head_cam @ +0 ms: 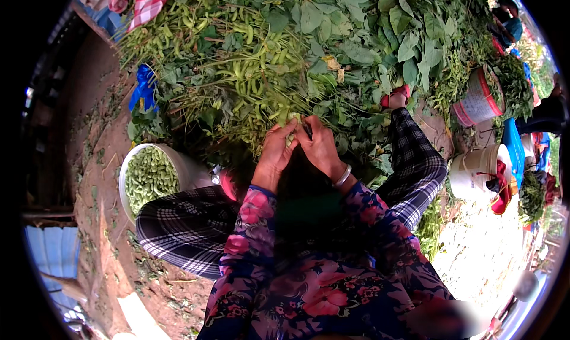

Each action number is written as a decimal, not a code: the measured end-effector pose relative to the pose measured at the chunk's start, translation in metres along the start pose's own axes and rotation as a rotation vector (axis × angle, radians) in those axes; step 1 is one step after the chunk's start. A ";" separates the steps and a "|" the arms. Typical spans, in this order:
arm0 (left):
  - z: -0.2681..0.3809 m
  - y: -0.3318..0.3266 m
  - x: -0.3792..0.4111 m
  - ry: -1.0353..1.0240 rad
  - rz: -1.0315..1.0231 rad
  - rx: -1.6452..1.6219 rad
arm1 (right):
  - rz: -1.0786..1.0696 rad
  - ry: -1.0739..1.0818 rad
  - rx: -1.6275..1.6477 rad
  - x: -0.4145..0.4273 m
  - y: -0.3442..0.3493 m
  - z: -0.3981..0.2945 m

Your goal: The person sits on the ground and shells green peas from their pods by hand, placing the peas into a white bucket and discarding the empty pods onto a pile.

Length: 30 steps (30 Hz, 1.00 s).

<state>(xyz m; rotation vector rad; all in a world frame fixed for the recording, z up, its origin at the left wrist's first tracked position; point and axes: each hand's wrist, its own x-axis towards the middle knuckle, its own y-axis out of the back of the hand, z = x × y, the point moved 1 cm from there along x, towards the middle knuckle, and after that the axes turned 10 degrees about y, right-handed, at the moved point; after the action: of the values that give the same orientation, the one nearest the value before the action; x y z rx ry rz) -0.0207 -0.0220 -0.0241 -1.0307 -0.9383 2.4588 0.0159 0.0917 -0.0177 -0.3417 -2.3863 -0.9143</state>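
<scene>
In front of my lap both hands meet at the near edge of a big heap of cut soybean plants [249, 73]. Pinched in the fingers of my left hand [274, 151] are green soybean pods [290, 137]. My right hand [323, 146], with a silvery bangle at the wrist, is curled around a small dark object [308, 130], mostly hidden by the fingers; it may be a small cutting tool. The fingertips of the two hands nearly touch. Beside my left knee a white bucket [121, 180] holds many picked green pods [151, 177].
A blue plastic bag [143, 88] lies left of the heap. A checked cloth [147, 2] is at the far left. On the right stand a red-and-white bucket [476, 99] and a white bucket [467, 173] with a dark red cloth [503, 188]. Another person [510, 24] sits at the far right.
</scene>
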 end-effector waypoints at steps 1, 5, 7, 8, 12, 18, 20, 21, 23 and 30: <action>0.001 0.003 0.000 -0.004 -0.007 0.000 | -0.029 -0.137 0.187 0.002 0.001 -0.001; 0.016 0.010 0.000 -0.011 -0.108 -0.018 | -0.060 -0.635 0.717 0.007 0.016 0.003; 0.023 0.013 0.002 -0.032 -0.245 -0.030 | -0.035 -0.694 0.704 0.004 0.020 0.010; 0.024 0.014 0.004 -0.019 -0.214 -0.077 | -0.029 -0.640 0.615 -0.003 0.015 0.016; 0.021 0.021 0.011 0.001 -0.191 -0.110 | -0.159 -0.425 0.153 -0.024 -0.003 0.021; 0.018 0.028 0.013 0.047 -0.274 -0.076 | -0.146 -0.477 0.350 -0.020 -0.015 0.034; 0.013 0.030 0.015 0.111 -0.186 -0.053 | -0.067 -0.471 0.471 -0.017 -0.012 0.036; 0.009 0.034 0.016 0.142 -0.140 -0.045 | -0.087 -0.508 0.485 -0.013 -0.009 0.034; 0.001 0.041 0.017 0.159 -0.066 0.032 | -0.127 -0.581 0.514 -0.006 -0.001 0.032; -0.005 0.027 0.014 0.132 -0.195 -0.002 | -0.452 -0.986 1.036 0.000 0.020 0.021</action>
<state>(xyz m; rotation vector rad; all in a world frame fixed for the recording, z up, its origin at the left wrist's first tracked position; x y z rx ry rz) -0.0278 -0.0326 -0.0522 -1.0352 -0.9505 2.2038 0.0157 0.1210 -0.0198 0.2464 -3.4919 0.6149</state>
